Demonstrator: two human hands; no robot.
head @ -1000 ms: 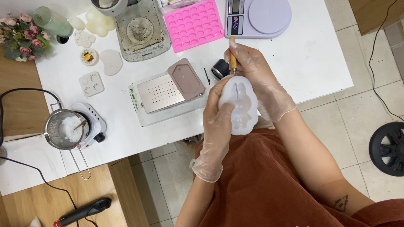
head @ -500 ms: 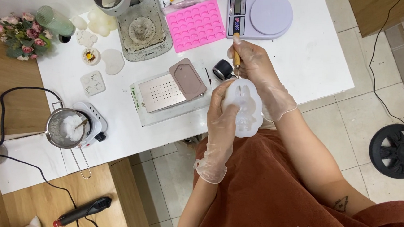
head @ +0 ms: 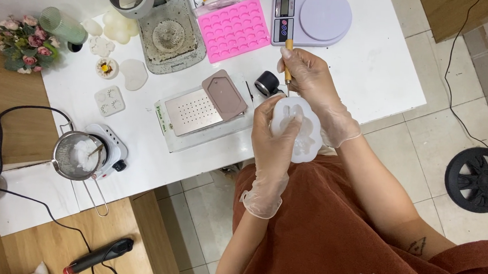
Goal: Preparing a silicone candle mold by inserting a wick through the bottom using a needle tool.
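Note:
My left hand [head: 274, 145], in a clear glove, holds a white silicone mould [head: 306, 137] at the table's near edge, thumb pressed on its top. Gloved too, my right hand [head: 312, 84] grips a thin wooden-handled tool [head: 288, 63] like a pen, its tip pointing down at the mould's upper edge. Both hands sit close together over my rust-coloured apron.
On the white table [head: 386, 61] are a pink silicone mould tray [head: 234, 29], a lilac scale [head: 312, 16], a perforated metal plate with a brown mould [head: 203, 106], a small black jar [head: 268, 82], a metal pot [head: 76, 155] on a small hotplate, flowers [head: 24, 44]. A black heat tool [head: 98, 255] lies on the wooden shelf.
My hands and the mould have shifted very slightly; the tool tip stays at the mould's top edge. Nothing was picked up or let go.

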